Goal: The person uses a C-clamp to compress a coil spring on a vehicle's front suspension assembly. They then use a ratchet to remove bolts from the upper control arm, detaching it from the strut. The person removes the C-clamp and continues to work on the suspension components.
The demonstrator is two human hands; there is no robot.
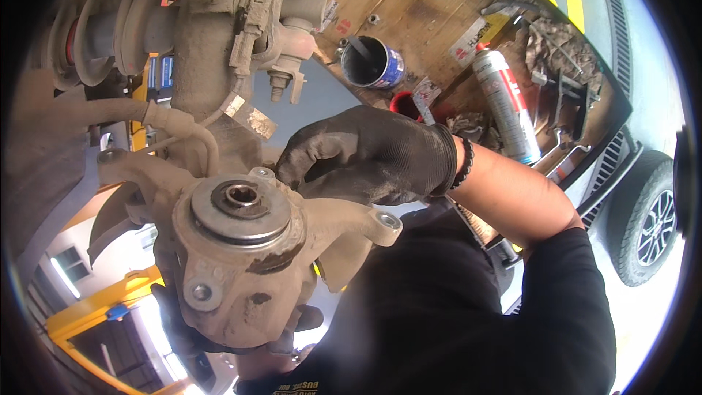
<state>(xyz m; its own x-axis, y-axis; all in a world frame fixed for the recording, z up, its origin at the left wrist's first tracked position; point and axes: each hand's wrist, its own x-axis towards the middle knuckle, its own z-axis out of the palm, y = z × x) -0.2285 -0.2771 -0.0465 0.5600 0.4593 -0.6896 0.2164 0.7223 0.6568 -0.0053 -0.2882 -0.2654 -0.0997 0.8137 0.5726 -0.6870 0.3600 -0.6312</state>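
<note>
A dusty steering knuckle (241,285) with a round metal hub bearing (240,208) in its middle faces up in front of me. From below, my left hand (191,344) in a dark glove is wrapped round the knuckle, mostly hidden by it. My gloved right hand (369,157) is at the knuckle's far right side, its fingers curled in close behind the bearing rim. What those fingertips pinch, if anything, is out of sight. Above the knuckle hang a ball joint (292,47) with a threaded stud and a dirt-covered strut (201,51).
A tool cart (431,0) at the back right bears an open blue can (374,62), a red-capped spray can (506,102), a red cup (404,104), crumpled rags (559,47) and metal tools. A vehicle wheel (647,223) is far right. Yellow metal framework (110,300) shows lower left.
</note>
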